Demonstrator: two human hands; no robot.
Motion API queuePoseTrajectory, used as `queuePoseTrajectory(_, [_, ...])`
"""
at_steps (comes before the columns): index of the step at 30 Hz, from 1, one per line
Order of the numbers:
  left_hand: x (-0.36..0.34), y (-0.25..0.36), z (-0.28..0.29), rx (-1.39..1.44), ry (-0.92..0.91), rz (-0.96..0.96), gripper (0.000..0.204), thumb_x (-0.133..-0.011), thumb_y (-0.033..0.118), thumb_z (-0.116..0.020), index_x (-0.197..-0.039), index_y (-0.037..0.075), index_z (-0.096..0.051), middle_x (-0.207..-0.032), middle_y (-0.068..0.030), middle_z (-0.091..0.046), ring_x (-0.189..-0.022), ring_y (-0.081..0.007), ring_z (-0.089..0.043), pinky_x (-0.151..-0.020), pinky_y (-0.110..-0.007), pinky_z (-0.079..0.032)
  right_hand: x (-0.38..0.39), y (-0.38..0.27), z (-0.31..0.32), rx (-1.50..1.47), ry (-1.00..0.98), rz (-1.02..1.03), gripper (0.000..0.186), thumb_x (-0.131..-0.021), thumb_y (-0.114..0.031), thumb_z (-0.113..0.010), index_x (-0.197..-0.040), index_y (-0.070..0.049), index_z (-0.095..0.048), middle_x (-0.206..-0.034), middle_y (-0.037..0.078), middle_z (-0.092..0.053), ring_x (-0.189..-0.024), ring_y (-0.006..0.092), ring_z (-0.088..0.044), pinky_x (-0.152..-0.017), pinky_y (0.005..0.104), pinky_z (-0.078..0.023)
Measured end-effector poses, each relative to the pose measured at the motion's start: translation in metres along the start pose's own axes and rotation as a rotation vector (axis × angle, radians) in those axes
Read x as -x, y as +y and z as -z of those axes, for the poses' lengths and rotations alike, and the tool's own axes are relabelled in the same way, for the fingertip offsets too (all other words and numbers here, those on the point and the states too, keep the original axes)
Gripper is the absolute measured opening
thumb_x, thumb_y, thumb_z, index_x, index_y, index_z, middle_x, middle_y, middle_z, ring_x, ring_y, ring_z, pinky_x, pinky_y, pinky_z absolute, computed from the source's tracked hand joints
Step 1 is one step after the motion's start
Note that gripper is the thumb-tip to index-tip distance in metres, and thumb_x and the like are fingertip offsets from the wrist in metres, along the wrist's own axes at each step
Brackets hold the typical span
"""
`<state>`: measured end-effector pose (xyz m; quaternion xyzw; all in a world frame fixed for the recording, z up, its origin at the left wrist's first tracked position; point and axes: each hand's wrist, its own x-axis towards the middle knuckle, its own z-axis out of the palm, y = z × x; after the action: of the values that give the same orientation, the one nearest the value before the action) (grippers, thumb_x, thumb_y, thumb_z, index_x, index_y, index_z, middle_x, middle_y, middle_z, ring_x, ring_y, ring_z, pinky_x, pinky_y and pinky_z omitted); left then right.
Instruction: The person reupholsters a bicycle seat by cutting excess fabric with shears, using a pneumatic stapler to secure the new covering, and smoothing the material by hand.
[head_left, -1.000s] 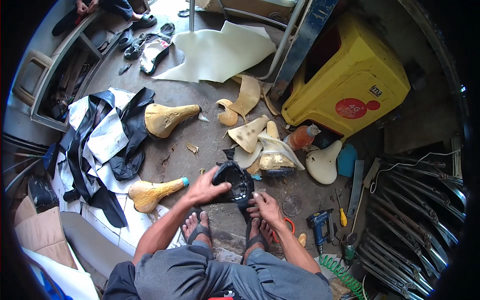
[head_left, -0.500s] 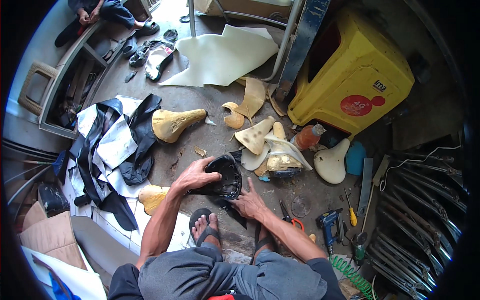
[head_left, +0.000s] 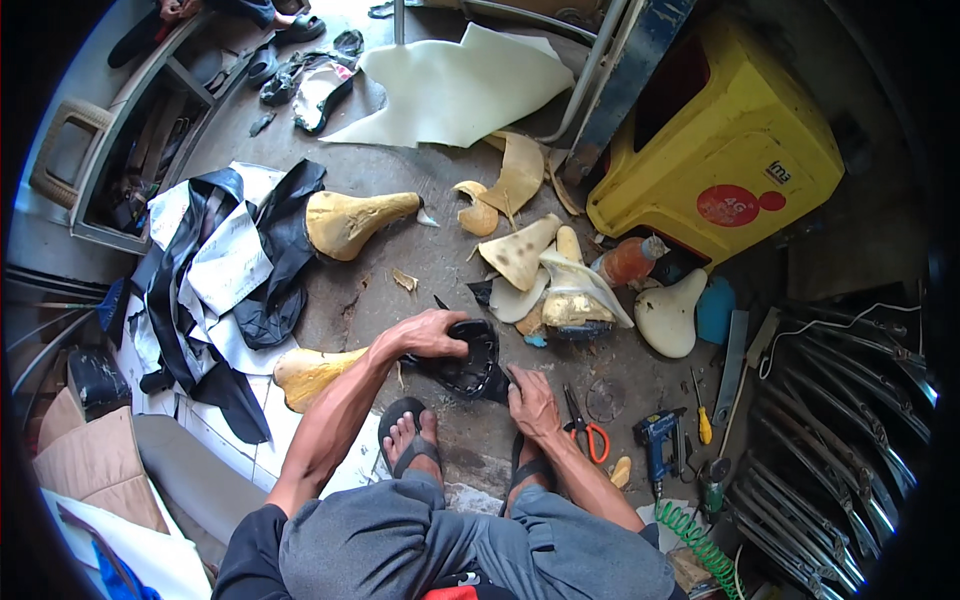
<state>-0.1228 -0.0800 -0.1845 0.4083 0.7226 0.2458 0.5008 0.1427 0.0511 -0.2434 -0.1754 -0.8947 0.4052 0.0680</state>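
A black bicycle saddle [head_left: 482,352] sits low over the floor between my feet, its hollow underside turned up toward me. My left hand [head_left: 437,336] is closed over its left rim, thumb on the inner side. At the saddle's lower right, my right hand [head_left: 535,404] has its fingers curled together against a dark flap of the covering; the exact fingertip contact is partly hidden. Close to the right hand lie orange-handled scissors [head_left: 596,440]. Left of my left forearm rests a yellow foam saddle pad [head_left: 312,375].
Black and white cover sheets [head_left: 225,265] are heaped at left near another foam saddle [head_left: 360,222]. Ahead lie foam scraps [head_left: 520,250], a white saddle [head_left: 668,315] and a yellow stool [head_left: 720,150]. A blue staple gun [head_left: 657,440], screwdriver [head_left: 705,425] and stacked metal parts [head_left: 800,480] are at right.
The saddle has tipped and moved slightly right, its hollow now more toward me. My right hand has moved right and its fingers have curled in; more of the scissors shows.
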Motion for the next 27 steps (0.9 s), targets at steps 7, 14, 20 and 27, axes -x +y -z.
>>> queuePoseTrajectory(7, [-0.013, -0.009, -0.024, -0.117, 0.062, 0.057, 0.061, -0.078, 0.027, -0.070, -0.131, 0.000, -0.056, -0.116, -0.0241, -0.067, -0.111, -0.0392, -0.064, -0.097, -0.044, -0.051, 0.030, -0.004, 0.054, -0.058, -0.002, -0.230, 0.036, -0.092, -0.010, -0.056, -0.126, 0.001, -0.062, -0.113, 0.023, -0.067, -0.107, 0.0405, -0.063, -0.095, 0.0450, -0.050])
queuePoseTrajectory(14, [0.004, -0.004, -0.102, -0.558, 0.773, -0.210, 0.028, -0.082, 0.012, -0.070, -0.107, 0.002, -0.062, -0.137, -0.0228, -0.049, -0.143, -0.0431, -0.034, -0.117, -0.055, -0.033, 0.109, 0.046, 0.118, 0.190, 0.275, -0.452, 0.033, -0.093, -0.011, -0.057, -0.122, 0.001, -0.064, -0.114, 0.022, -0.068, -0.107, 0.0399, -0.065, -0.096, 0.0436, -0.050])
queuePoseTrajectory(20, [0.003, 0.005, -0.132, -0.691, 0.720, -0.209, 0.025, -0.081, 0.025, -0.074, -0.090, 0.001, -0.072, -0.148, -0.0211, -0.044, -0.148, -0.0446, -0.024, -0.122, -0.059, -0.019, 0.188, 0.094, 0.157, 0.589, 0.347, -0.701, 0.047, -0.086, -0.006, -0.058, -0.133, 0.001, -0.055, -0.120, 0.025, -0.060, -0.114, 0.0433, -0.056, -0.100, 0.0481, -0.044])
queuePoseTrajectory(27, [-0.004, 0.007, -0.142, -0.580, 0.737, -0.061, 0.029, -0.081, 0.025, -0.074, -0.091, -0.002, -0.074, -0.142, -0.0196, -0.046, -0.147, -0.0453, -0.023, -0.121, -0.058, -0.016, 0.203, 0.106, 0.152, 0.591, 0.224, -0.927, 0.061, -0.082, -0.007, -0.063, -0.139, 0.003, -0.047, -0.121, 0.029, -0.055, -0.119, 0.0463, -0.051, -0.101, 0.0530, -0.042])
